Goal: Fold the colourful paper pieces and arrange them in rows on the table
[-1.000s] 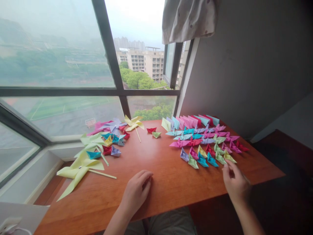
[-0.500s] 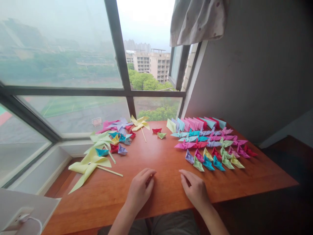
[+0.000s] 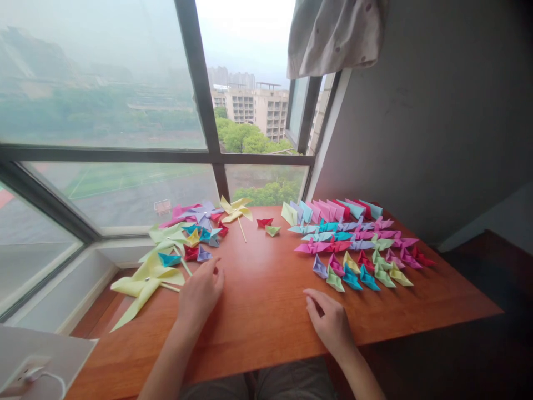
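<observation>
My left hand point(image 3: 201, 291) is over the left half of the wooden table point(image 3: 258, 328), fingers loosely bent with nothing visible in them. Just beyond its fingertips lies a purple paper boat point(image 3: 204, 254), beside a red paper boat point(image 3: 191, 254). The hand and wrist cover part of the stick of a large yellow pinwheel point(image 3: 145, 284). On the right half, my right hand point(image 3: 328, 318) rests on the tabletop, thumb and forefinger slightly apart and holding nothing. Closest to it are a light green paper boat point(image 3: 335, 280) and a blue one point(image 3: 352, 278).
Rows of folded paper boats, cranes point(image 3: 313, 247) and paper planes point(image 3: 325, 210) cover the table's right side. More pinwheels, one purple point(image 3: 204, 213), stand at the back left. A red boat point(image 3: 265, 223) and a green boat point(image 3: 272, 230) sit mid-back. Windows border the table.
My left hand has moved left and forward, from the table's front middle to near the purple boat and the pinwheel stick. My right hand stays in place. The view has shifted slightly.
</observation>
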Demonstrator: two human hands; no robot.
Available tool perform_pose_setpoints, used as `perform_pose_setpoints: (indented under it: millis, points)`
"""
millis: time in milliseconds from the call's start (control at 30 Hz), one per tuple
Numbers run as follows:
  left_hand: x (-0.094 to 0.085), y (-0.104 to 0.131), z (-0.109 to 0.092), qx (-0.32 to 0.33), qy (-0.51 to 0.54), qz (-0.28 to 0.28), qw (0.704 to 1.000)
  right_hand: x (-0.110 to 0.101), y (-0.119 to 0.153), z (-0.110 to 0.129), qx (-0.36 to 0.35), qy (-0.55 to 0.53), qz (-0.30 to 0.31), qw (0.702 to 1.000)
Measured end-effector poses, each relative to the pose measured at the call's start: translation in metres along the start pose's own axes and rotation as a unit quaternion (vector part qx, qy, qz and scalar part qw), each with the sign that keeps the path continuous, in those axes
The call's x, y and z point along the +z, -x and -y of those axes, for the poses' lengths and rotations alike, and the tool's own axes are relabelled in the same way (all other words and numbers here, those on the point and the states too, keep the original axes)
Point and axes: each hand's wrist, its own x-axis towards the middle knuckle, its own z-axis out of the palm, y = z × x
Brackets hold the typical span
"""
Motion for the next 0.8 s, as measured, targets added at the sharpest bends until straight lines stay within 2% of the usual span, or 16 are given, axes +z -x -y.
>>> perform_pose_setpoints:
  millis: [133,400,500,633,800]
  points:
    - [-0.004,-0.014,0.011,-0.008,-0.066,0.021,0.998,0.0,-0.001,0.001,0.003,-0.01,-0.002,1.0]
    - [0.001,-0.014,0.015,-0.007,-0.047,0.019,0.999,-0.001,0.0,0.001,0.01,-0.018,0.005,1.0]
    - [0.002,-0.012,0.016,0.024,-0.024,0.001,0.999,0.0,0.0,0.001,0.011,-0.019,0.003,1.0]
    - [0.005,-0.005,0.013,0.098,0.059,-0.017,0.993,0.0,0.0,0.001,0.011,-0.02,0.005,1.0]
    - [0.014,0.011,-0.008,0.18,0.156,-0.009,0.971,-0.001,-0.001,0.002,0.01,-0.023,0.009,1.0]
